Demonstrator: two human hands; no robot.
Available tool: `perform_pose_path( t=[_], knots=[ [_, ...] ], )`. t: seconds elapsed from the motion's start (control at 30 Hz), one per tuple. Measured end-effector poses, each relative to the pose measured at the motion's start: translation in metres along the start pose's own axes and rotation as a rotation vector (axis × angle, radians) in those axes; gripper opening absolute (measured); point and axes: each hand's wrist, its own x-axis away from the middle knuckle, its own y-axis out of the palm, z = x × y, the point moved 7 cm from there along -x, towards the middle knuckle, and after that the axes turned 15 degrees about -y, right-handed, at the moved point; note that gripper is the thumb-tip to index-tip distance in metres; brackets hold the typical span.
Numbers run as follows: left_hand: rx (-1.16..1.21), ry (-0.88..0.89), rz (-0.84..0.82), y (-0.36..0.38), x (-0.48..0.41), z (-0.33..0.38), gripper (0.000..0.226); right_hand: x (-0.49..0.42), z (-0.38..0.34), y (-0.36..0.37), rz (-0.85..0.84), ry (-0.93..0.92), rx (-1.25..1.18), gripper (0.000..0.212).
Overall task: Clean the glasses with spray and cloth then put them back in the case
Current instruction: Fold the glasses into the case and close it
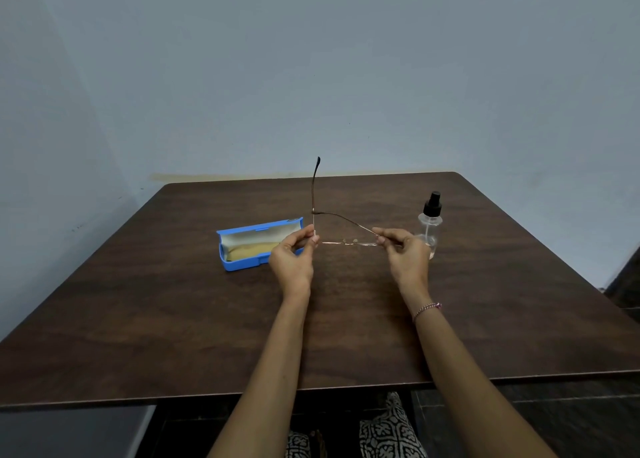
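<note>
A pale blue-grey wall (311, 76) stands behind a dark brown wood-grain table (207, 319) with rounded far corners; left of the table's middle lies an open blue hard-shell glasses case (242, 265), lid tipped back toward the far edge, with a folded yellowish cleaning cloth (252, 249) inside it; right of the middle stands a clear plastic spray bottle with a black pump top (430, 222), upright and untouched. The left hand (294, 256) and the right hand (403, 253) are raised over the table's middle, each pinching one end of the thin metal-framed glasses (349, 242) between thumb and fingertips; one temple sticks out toward the far edge, the other slants across behind the lenses. The task looks barely begun: the glasses are out of the case; spraying, wiping with the cloth, folding and returning them all appear left to do.
</note>
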Motion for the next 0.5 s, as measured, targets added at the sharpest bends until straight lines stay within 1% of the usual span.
perform_pose_path(
  t=[0.17,0.23,0.3,0.4,0.43,0.5],
  knots=[
    [-0.027,-0.003,0.002,0.0,0.0,0.0,0.02,0.001,0.0,-0.002,0.027,0.003,-0.016,0.019],
    [-0.02,-0.022,-0.03,0.002,0.0,-0.001,0.021,0.002,0.002,-0.005,0.054,0.037,-0.05,0.019],
    [-0.011,-0.016,-0.047,0.003,0.0,-0.001,0.023,0.003,0.004,-0.006,0.08,0.087,-0.131,0.021],
    [-0.027,-0.003,-0.044,0.003,0.0,0.0,0.024,0.006,0.009,-0.004,0.119,0.184,-0.32,0.021],
    [-0.053,0.018,-0.04,0.004,0.001,0.001,0.024,0.007,0.01,-0.004,0.138,0.216,-0.386,0.02],
    [-0.153,0.114,-0.027,0.005,0.003,0.007,0.023,0.008,0.012,-0.004,0.169,0.245,-0.473,0.019]
  ],
)
